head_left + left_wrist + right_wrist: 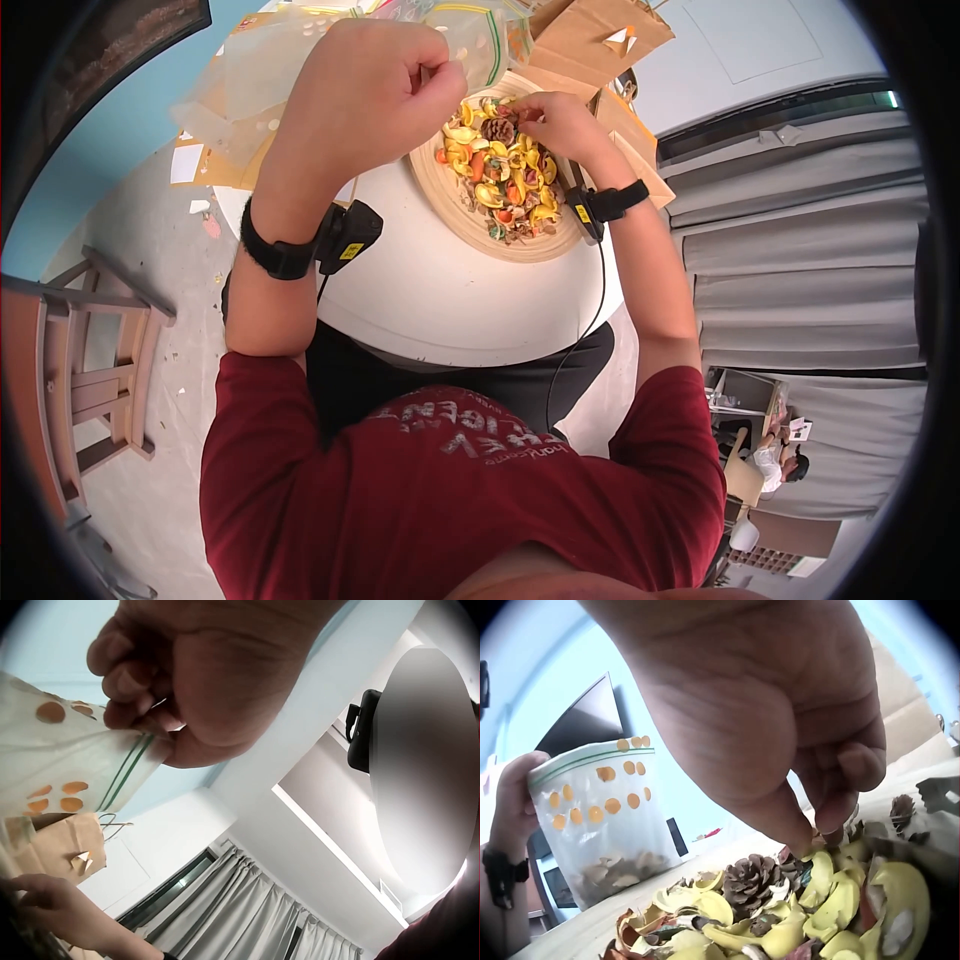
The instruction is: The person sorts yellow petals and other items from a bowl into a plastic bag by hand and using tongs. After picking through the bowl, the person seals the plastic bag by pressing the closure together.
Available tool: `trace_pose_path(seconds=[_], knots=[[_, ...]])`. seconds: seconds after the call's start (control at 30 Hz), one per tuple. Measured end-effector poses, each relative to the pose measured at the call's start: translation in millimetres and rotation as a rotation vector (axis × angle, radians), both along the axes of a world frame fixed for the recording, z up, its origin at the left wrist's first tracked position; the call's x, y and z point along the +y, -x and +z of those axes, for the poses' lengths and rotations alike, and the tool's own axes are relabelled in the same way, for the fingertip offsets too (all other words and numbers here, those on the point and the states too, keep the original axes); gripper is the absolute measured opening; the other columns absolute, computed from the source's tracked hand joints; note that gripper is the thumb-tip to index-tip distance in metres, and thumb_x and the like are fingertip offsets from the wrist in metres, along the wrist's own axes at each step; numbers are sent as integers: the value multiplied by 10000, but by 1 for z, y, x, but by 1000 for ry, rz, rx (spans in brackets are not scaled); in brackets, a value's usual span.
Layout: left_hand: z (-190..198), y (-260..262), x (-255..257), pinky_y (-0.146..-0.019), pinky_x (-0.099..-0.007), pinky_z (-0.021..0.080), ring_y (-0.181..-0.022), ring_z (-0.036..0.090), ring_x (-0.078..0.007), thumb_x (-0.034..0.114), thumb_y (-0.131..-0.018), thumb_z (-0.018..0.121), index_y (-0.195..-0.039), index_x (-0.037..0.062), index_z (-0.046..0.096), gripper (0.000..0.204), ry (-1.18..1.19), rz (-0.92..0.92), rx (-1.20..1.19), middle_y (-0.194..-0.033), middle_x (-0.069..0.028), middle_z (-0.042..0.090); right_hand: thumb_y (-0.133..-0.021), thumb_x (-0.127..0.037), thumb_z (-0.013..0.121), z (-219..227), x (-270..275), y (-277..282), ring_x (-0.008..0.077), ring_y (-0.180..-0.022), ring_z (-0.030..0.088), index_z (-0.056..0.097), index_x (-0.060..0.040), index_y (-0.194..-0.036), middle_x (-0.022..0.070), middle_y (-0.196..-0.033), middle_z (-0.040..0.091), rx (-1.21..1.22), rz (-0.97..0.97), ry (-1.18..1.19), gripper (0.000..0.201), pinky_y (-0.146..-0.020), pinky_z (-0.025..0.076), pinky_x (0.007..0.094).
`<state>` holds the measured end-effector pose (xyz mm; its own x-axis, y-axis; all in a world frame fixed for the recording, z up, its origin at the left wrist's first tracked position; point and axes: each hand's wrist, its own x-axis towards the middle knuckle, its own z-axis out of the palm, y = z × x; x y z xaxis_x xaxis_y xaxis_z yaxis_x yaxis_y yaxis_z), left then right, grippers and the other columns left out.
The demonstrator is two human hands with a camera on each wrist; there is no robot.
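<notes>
My left hand (375,95) pinches the top edge of a clear zip bag (604,817) with orange dots and a green seal line; pale pieces lie in its bottom. In the left wrist view the left hand (217,675) has its fingers curled at the bag's corner. A round wooden tray (440,205) holds yellow, orange and brown dried pieces (490,195) and a pine cone (751,883). My right hand (780,727) reaches down into them beside the pine cone, thumb and fingertips together at small pieces; what they pinch is hidden.
Brown paper bags (590,45) stand behind the tray. More plastic bags (270,70) lie at the back left of the white round table (400,290). A wooden chair (110,370) stands at the left. Another person (770,463) sits far off at the right.
</notes>
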<state>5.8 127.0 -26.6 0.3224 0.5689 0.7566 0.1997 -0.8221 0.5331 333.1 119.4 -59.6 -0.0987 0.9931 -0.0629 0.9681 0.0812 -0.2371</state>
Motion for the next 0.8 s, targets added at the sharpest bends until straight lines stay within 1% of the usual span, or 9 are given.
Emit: trace_pose_path(seconds=[0.1,0.2,0.33,0.4,0.43,0.5,0.6,0.7,0.8], knots=[[0,-1,0,-506,-321,351,-501,426,-148,138,-898,700,-737,1,615,228,-4,3,0,-548,-60,487,-873,-109,736,-11,7,1,249,-876,732,770,-32,-1169,155,-940,768,-57,51,-34,307,-816,573,361],[0,-2,1,-506,-325,349,-501,422,-153,137,-900,698,-736,-2,611,233,-23,7,1,-548,-64,483,-864,-108,728,-15,10,2,258,-848,733,780,-35,-1141,169,-923,770,-58,22,-3,291,-803,577,368],[0,0,2,-506,-334,346,-501,417,-164,138,-903,694,-739,-7,603,238,-40,19,12,-551,-73,469,-856,-96,714,-14,10,4,254,-826,731,787,-30,-1091,163,-897,769,-54,18,-59,254,-791,579,368],[6,1,-4,-508,-339,345,-502,414,-174,140,-902,693,-739,-8,599,239,48,1,13,-554,-78,464,-854,-87,707,-12,11,1,249,-829,729,786,-27,-1069,156,-893,768,-23,-3,-81,237,-788,577,364],[8,2,-6,-509,-341,345,-503,413,-180,141,-902,693,-740,-9,597,240,92,-9,14,-555,-80,462,-848,-90,705,-9,11,0,279,-843,730,784,-29,-1072,166,-901,765,-14,-10,-78,245,-795,578,381],[8,2,-6,-512,-344,350,-503,416,-189,143,-901,692,-739,-9,596,242,93,-3,25,-558,-86,466,-837,-94,702,-2,11,0,340,-871,731,778,-34,-1077,187,-916,760,3,-24,-71,260,-809,579,416],[8,2,-5,-518,-349,359,-505,427,-202,143,-901,689,-739,-11,592,244,91,-4,28,-568,-93,478,-825,-66,706,-9,14,0,336,-863,728,770,-48,-1109,182,-927,757,68,35,-52,292,-798,573,410],[0,-1,1,-523,-353,368,-511,442,-212,143,-901,686,-743,-15,587,245,19,9,11,-580,-100,492,-844,-41,717,-8,9,12,227,-818,712,760,-46,-1131,119,-886,756,24,71,-30,290,-777,567,351],[-2,-1,2,-528,-356,372,-515,450,-218,143,-902,683,-746,-19,584,246,-15,19,4,-590,-104,501,-836,-33,722,-13,13,14,221,-816,711,754,-43,-1115,110,-870,750,-10,100,-36,281,-772,565,350]])
